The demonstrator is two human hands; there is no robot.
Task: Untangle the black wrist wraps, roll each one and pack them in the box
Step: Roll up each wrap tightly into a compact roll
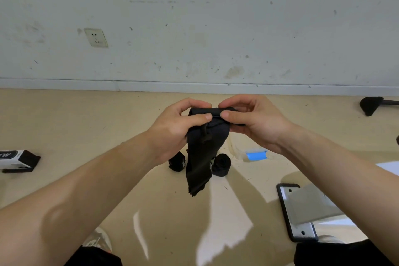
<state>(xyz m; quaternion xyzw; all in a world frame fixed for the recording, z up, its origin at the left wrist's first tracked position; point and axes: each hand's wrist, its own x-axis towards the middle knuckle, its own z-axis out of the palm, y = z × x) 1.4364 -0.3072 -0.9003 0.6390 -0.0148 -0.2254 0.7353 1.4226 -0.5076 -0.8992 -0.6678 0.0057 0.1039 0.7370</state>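
A black wrist wrap hangs in the air above the floor, its top end folded into a small roll between my two hands. My left hand pinches the roll's left side with thumb and fingers. My right hand pinches its right side the same way. The loose tail drops straight down, with a thin loop dangling near the top. Two rolled black wraps lie on the floor behind the tail, one to the left and one to the right. The white and black box lies at the far left.
A clear packet with a blue label lies on the floor right of the rolls. A black-framed metal plate sits at the lower right. A black object rests by the wall at far right. My knees fill the bottom corners.
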